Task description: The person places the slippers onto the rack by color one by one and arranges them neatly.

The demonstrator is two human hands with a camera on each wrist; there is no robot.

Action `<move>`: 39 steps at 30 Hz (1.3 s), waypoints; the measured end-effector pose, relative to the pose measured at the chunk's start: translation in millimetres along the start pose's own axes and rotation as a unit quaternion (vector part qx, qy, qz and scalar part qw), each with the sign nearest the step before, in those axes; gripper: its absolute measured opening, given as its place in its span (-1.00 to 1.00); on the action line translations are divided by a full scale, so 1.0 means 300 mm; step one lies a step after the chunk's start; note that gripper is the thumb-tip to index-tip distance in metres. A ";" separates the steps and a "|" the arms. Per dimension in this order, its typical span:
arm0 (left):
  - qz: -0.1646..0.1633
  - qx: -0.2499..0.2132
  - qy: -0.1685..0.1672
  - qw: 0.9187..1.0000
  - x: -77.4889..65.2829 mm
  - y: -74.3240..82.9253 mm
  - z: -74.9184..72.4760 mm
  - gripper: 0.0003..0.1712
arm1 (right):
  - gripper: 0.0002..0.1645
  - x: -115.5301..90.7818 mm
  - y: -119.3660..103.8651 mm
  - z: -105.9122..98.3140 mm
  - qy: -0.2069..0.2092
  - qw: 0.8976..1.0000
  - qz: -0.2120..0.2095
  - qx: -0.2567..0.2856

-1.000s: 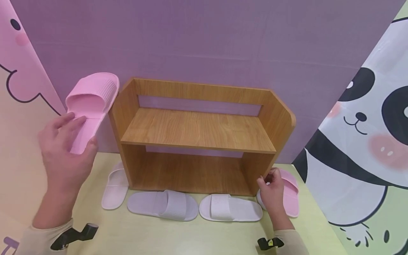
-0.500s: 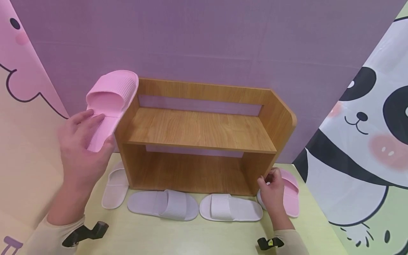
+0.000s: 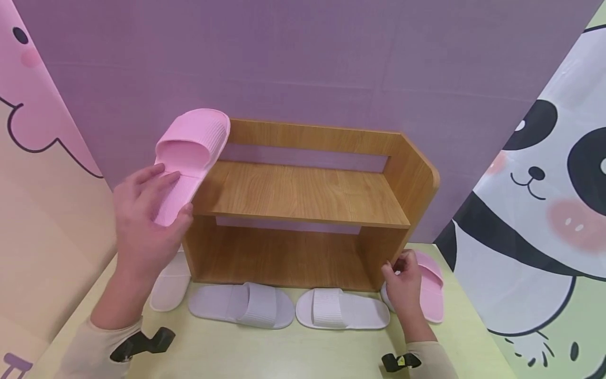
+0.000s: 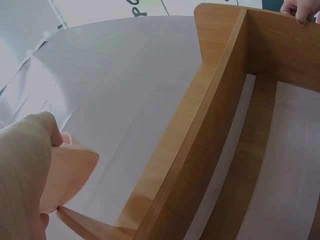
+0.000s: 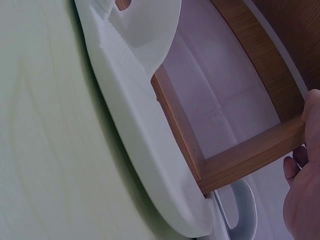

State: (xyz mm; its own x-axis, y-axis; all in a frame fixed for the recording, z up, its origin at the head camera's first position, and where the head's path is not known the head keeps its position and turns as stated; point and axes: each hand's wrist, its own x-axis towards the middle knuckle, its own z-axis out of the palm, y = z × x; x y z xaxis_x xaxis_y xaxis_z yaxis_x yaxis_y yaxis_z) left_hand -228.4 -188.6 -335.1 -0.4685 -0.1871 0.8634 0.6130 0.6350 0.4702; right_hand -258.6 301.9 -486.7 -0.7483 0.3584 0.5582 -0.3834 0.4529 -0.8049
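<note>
A pink slipper [image 3: 194, 139] is pinched at its heel end between the thumb and fingers of my left hand [image 3: 149, 221]. It is raised, toe up, in front of the upper left side of a wooden two-tier rack [image 3: 303, 192]. In the left wrist view the pink slipper [image 4: 70, 172] shows beside the rack's edge. My right hand [image 3: 404, 279] grips the front edge of the rack's right side panel low down. The right wrist view shows the fingers [image 5: 312, 115] round that wooden panel [image 5: 255, 152].
In front of the rack lie a greyish-lilac slipper [image 3: 241, 305] and a white slipper [image 3: 343, 309]. A pale slipper [image 3: 170, 284] lies at the rack's left. Another pink slipper [image 3: 431, 289] lies right of it, partly behind my right hand. A purple backdrop [image 3: 303, 58] stands behind.
My left hand has moved steadily right with the pink slipper, from outside the rack to over its upper left corner. The right hand has stayed on the side panel.
</note>
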 end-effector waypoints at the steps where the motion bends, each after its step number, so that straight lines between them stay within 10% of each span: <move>1: 0.000 -0.002 0.002 1.000 0.000 0.002 0.005 -0.43 | -0.81 0.000 -0.003 0.000 0.000 1.000 0.000 0.001; 39: -0.063 0.107 -0.074 0.990 -0.044 0.010 0.205 -0.38 | -0.80 -0.002 -0.016 -0.003 -0.003 1.000 0.002 0.003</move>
State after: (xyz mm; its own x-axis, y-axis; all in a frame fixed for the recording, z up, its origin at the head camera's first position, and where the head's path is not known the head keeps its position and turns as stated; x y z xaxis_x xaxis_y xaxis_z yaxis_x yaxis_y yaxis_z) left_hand -259.6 -138.2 -356.2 -0.6307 -0.1739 0.7563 0.4025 0.7600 0.5103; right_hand -255.9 300.3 -483.1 -0.7526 0.3562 0.5539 -0.3839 0.4461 -0.8085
